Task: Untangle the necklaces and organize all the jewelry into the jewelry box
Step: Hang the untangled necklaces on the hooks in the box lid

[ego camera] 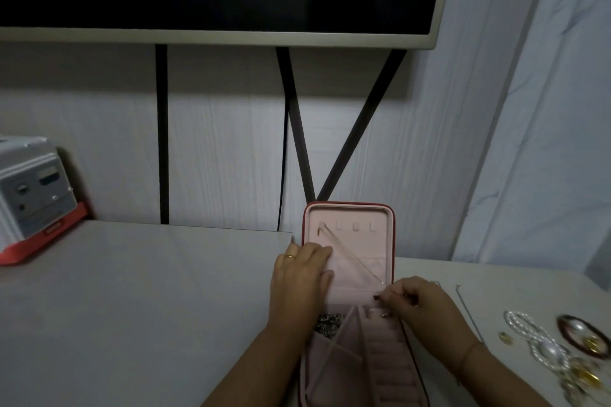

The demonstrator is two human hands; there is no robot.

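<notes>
Jewelry box [348, 206] stands open mid-counter [132, 307], lid upright on the far side. Thin necklace [350, 256] runs diagonally across the lid lining, from a far-left hook to near-right. Right hand [420, 302] is at its near-right end, fingers curled and seemingly pinching it. Left hand [299, 277] lies flat with straight fingers on the lid's left side, holding nothing. Loose jewelry pile [545, 350] lies right of the box, nearer the right hand.

Left hand [302, 277] flat, fingers straight and pressing down, right hand [420, 304] curled, fingertips pinching thin gold chain [353, 256]
</notes>
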